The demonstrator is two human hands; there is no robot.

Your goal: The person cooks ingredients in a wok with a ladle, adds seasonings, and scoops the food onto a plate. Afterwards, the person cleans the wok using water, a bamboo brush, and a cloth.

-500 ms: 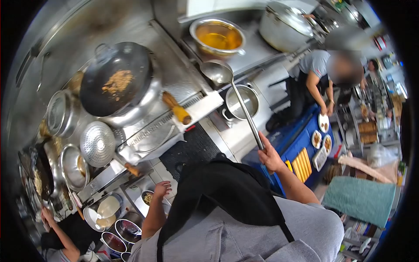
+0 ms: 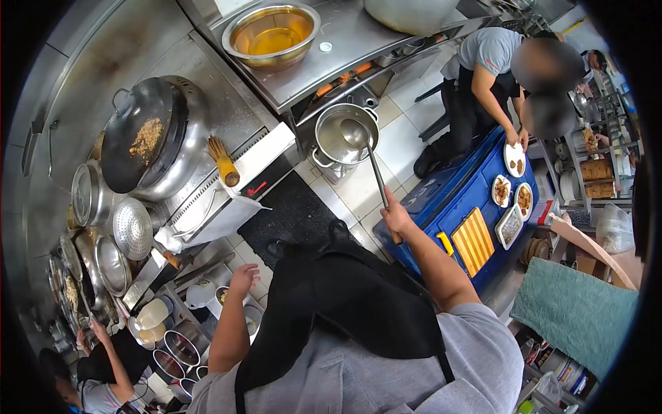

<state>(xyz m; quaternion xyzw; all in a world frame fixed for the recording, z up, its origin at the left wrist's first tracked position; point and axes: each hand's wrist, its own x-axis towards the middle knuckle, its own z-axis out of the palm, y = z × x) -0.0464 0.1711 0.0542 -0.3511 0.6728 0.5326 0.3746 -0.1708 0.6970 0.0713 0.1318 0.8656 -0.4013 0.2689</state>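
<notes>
Ladle [image 2: 354, 134]: bowl within the rim of the two-handled metal pot [image 2: 327, 131], depth unclear; handle [image 2: 377, 176] slants back to my right hand [image 2: 395, 215], grip closed around it. Left hand [image 2: 244, 279] holds nothing, grip loosely open, well apart from the pot. Metal bowl [image 2: 235, 47] of amber liquid [image 2: 276, 40] on steel desk [image 2: 345, 45]. Wok [image 2: 124, 127] with brown crumbly food [image 2: 146, 138], left side.

We have room over the black mat [image 2: 283, 210], between the stove ledge [image 2: 274, 146] and the blue chest [image 2: 436, 210]. The ladle [image 2: 378, 172] and pot [image 2: 327, 134] block us ahead; plates [image 2: 501, 191] and a co-worker's arms [image 2: 492, 108] crowd the chest.
</notes>
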